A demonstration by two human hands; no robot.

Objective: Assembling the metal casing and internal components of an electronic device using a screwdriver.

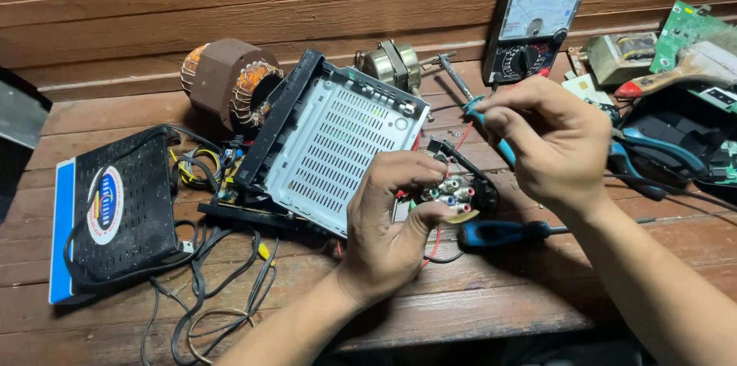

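My left hand (388, 220) pinches a small black connector block (461, 193) with coloured round jacks, held just above the wooden bench. My right hand (553, 139) grips a blue-handled soldering iron (480, 116), its metal tip pointing up and left, away from the block. Red and black wires run from the block toward an upturned grey perforated metal chassis (338, 151) just left of my left hand.
A blue-handled screwdriver (503, 233) lies below the block. An analog multimeter (537, 24) leans on the wall. A copper-wound motor stator (230, 82), a black set-top box (115, 212), loose cables (215, 281), circuit boards (687, 32) and pliers (652, 162) surround the work area.
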